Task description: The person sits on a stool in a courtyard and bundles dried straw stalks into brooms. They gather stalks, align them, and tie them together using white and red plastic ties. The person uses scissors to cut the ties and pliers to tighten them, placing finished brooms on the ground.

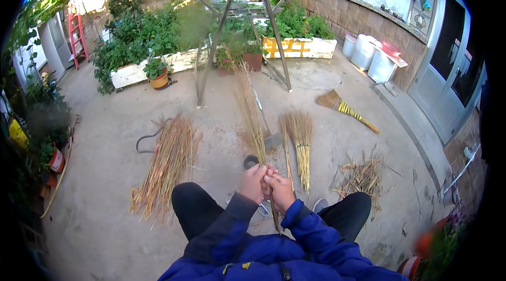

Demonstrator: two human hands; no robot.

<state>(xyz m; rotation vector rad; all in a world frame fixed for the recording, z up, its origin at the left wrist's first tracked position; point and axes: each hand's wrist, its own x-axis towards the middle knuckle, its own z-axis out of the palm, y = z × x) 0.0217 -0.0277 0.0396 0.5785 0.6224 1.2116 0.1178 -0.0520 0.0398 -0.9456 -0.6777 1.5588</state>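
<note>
Between my knees, my left hand (253,183) and my right hand (281,191) meet around the lower part of a bundle of dry broom straw (256,133). Its feathery tops point away from me, and the cut ends reach down towards my lap. My fingers overlap on the stalks, so the exact grip is partly hidden. Just beyond my left hand lies a dark round object (250,161), possibly a roll. To the right of the held straw are a tied straw bundle (302,146) and a thinner bundle (287,150). Light-coloured handles (263,210), perhaps of scissors, show beneath my wrists.
A large heap of straw stalks (168,166) lies left, beside a dark curved strap or cord (142,143). Broken stalks (363,178) are piled right. Ahead are a metal blade (272,141) on a long handle, a hand broom (348,111), a metal frame (221,36) and planters (300,47).
</note>
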